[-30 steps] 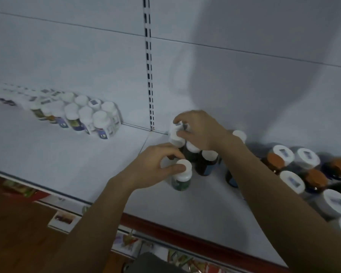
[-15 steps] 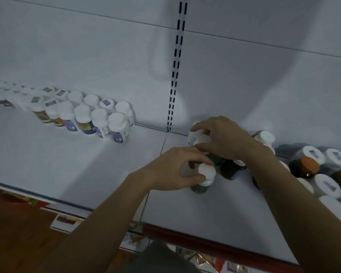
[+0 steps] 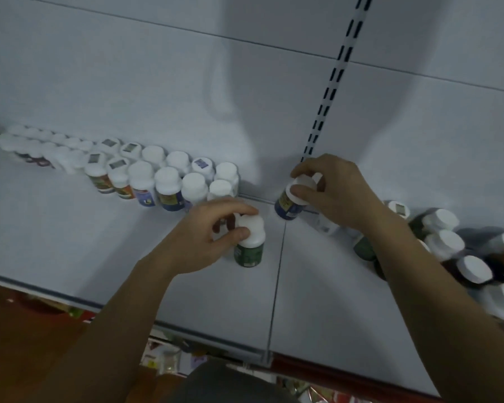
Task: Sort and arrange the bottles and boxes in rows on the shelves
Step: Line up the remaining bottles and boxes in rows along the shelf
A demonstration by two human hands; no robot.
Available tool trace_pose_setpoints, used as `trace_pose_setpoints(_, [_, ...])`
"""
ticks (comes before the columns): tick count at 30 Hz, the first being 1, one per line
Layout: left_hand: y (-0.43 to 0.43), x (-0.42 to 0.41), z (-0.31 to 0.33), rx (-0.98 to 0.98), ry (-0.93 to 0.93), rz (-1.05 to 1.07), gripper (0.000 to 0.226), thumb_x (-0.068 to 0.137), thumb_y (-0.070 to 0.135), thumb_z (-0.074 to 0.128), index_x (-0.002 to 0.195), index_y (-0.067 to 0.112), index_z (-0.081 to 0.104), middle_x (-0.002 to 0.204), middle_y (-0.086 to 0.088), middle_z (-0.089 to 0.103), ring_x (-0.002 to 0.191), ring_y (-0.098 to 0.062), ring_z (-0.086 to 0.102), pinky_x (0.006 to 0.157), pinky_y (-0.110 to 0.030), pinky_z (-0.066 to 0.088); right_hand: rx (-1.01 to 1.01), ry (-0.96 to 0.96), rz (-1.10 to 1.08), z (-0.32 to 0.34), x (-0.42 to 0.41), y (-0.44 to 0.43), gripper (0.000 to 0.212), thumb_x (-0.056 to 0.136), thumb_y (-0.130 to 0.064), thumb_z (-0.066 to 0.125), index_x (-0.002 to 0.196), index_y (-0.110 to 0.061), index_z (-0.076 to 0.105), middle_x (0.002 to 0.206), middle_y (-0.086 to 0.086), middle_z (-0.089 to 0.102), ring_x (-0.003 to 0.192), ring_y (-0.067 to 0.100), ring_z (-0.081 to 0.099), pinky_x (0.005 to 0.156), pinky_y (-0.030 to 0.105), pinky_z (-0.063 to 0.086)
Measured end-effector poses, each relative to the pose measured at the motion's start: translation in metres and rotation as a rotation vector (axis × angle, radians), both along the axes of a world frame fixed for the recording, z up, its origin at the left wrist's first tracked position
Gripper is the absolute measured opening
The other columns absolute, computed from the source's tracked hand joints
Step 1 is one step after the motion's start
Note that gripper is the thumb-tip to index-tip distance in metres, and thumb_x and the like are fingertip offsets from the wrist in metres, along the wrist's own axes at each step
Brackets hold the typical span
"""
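Likely light, rigid, slick: left grip [image 3: 207, 238] pinches green bottle [image 3: 248, 253] by cap, right grip [image 3: 336, 193] holds blue bottle [image 3: 285, 206] cap.

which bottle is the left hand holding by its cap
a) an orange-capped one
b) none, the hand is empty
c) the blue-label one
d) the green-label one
d: the left hand pinches the white cap of the green-label bottle, while the right hand holds the blue-label bottle.
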State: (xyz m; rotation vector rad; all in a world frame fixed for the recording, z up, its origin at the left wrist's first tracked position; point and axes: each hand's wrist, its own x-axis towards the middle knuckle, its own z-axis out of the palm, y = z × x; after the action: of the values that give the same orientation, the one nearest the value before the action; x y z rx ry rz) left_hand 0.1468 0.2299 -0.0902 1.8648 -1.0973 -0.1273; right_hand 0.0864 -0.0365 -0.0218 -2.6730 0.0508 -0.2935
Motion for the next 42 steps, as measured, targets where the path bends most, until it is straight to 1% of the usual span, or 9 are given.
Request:
trace_pose_setpoints(6, [0.041,0.009,-0.019,-0.088,-0.053,0.172,0.03,0.095,0.027,0.067,0.123,0.018,0.068,0.105,0.005,0.065,0.085,-0.018,0.06,0.066,-0.031,0.047,-0.055,0.028,-0.02,-0.02,0.049,0.053,0.033,0.088,-0.017,0.073,0.121,-0.017,0.069,0.119,0.01,0.057,0.102,0.027,0.057,0.084,0.025,0.037])
trace_pose_setpoints(11, [0.04,-0.004,-0.038,-0.166,0.065,0.239,0.04,0.091,0.023,0.07,0.13,0.027,0.061,0.12,0.011,0.062,0.084,-0.018,0.061,0.071,-0.024,0.049,-0.17,0.002,-0.087,-0.032,0.056,0.08,0.035,0.092,-0.01,0.067,0.126,-0.016,0.065,0.126,0.011,0.054,0.101,0.034,0.062,0.085,0.036,0.047])
trace_pose_setpoints(18, [0.037,-0.008,-0.041,-0.041,0.164,0.149,0.073,0.085,0.018,0.08,0.141,0.041,0.039,0.126,0.027,0.055,0.086,-0.014,0.063,0.075,-0.014,0.048,-0.093,-0.133,-0.206,-0.045,0.047,0.095,0.033,0.092,-0.011,0.067,0.125,-0.014,0.062,0.127,0.01,0.054,0.091,0.029,0.065,0.078,0.032,0.047])
trace_pose_setpoints(21, [0.037,-0.006,-0.046,-0.006,0.15,0.169,0.061,0.085,0.017,0.08,0.135,0.034,0.05,0.122,0.023,0.061,0.089,-0.012,0.066,0.075,-0.022,0.053,0.083,-0.303,-0.209,-0.046,0.024,0.104,0.024,0.096,-0.025,0.064,0.119,-0.019,0.063,0.118,0.002,0.056,0.083,0.014,0.062,0.073,0.018,0.046])
trace_pose_setpoints(24, [0.037,-0.003,-0.048,0.009,0.152,0.221,0.045,0.085,0.02,0.08,0.123,0.029,0.059,0.108,0.018,0.067,0.088,-0.008,0.067,0.074,-0.026,0.055,0.291,-0.171,0.019,-0.048,0.002,0.115,0.024,0.094,-0.039,0.065,0.114,-0.025,0.065,0.108,-0.008,0.058,0.083,0.002,0.056,0.07,0.009,0.041])
trace_pose_setpoints(28, [0.037,-0.003,-0.05,-0.018,0.152,0.24,0.034,0.088,0.015,0.077,0.118,0.021,0.064,0.104,0.012,0.069,0.091,-0.007,0.067,0.073,-0.018,0.054,0.249,-0.106,0.104,-0.063,-0.006,0.115,0.033,0.083,-0.029,0.08,0.113,-0.023,0.067,0.103,-0.017,0.056,0.087,-0.009,0.05,0.075,0.006,0.036])
trace_pose_setpoints(34, [0.034,-0.004,-0.06,0.089,-0.034,0.27,0.033,0.091,0.015,0.067,0.124,0.016,0.063,0.116,0.003,0.06,0.099,-0.006,0.056,0.085,-0.021,0.049,0.138,-0.109,-0.139,-0.057,0.007,0.105,0.035,0.082,-0.029,0.08,0.113,-0.024,0.064,0.101,-0.003,0.058,0.082,0.011,0.054,0.074,0.025,0.045])
trace_pose_setpoints(37, [0.031,-0.005,-0.063,0.195,-0.121,0.29,0.041,0.09,0.022,0.063,0.131,0.014,0.061,0.128,-0.002,0.058,0.116,-0.02,0.054,0.098,-0.035,0.049,0.134,-0.11,-0.218,-0.055,0.019,0.106,0.042,0.08,-0.03,0.081,0.116,-0.02,0.063,0.106,0.001,0.06,0.087,0.016,0.054,0.076,0.025,0.038])
trace_pose_setpoints(42, [0.031,-0.005,-0.062,0.285,-0.151,0.325,0.049,0.089,0.033,0.054,0.135,0.015,0.058,0.131,-0.002,0.057,0.119,-0.024,0.05,0.098,-0.044,0.047,0.216,-0.108,-0.25,-0.057,0.024,0.107,0.048,0.078,-0.034,0.084,0.117,-0.018,0.06,0.11,0.001,0.063,0.085,0.02,0.061,0.07,0.021,0.042])
